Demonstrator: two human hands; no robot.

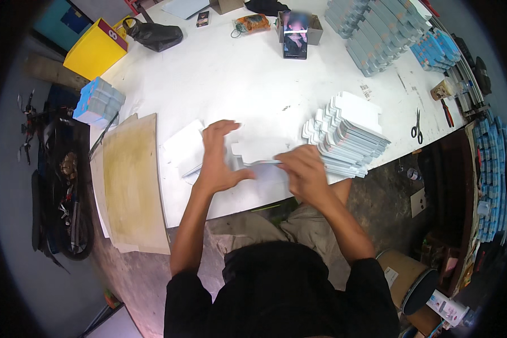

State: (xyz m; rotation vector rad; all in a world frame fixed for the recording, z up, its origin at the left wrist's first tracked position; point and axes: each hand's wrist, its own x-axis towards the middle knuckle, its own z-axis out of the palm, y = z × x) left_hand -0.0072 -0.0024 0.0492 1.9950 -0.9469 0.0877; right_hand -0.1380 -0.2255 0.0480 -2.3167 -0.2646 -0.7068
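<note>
A white cut-out card piece (260, 151) with a notched edge lies in front of me at the table's near side, its near part blurred. My right hand (305, 173) pinches the card's near right edge between thumb and fingers. My left hand (215, 160) stands at the card's left end, thumb and fingers spread apart in a C shape, holding nothing. Left of that hand rest white flat card pieces (181, 147), partly hidden behind it. Just beyond my right hand, a fanned stack of white cut-out cards (352, 135) sits on the white table (208, 84).
Brown boards (130, 186) overhang the table's left edge. Blue-and-grey bundles (99, 102) and a yellow bin (97, 49) stand beyond. A phone (295, 36) leans on a box at the back. Tall grey stacks (386, 34), scissors (417, 127) and a cup (442, 90) are rightward.
</note>
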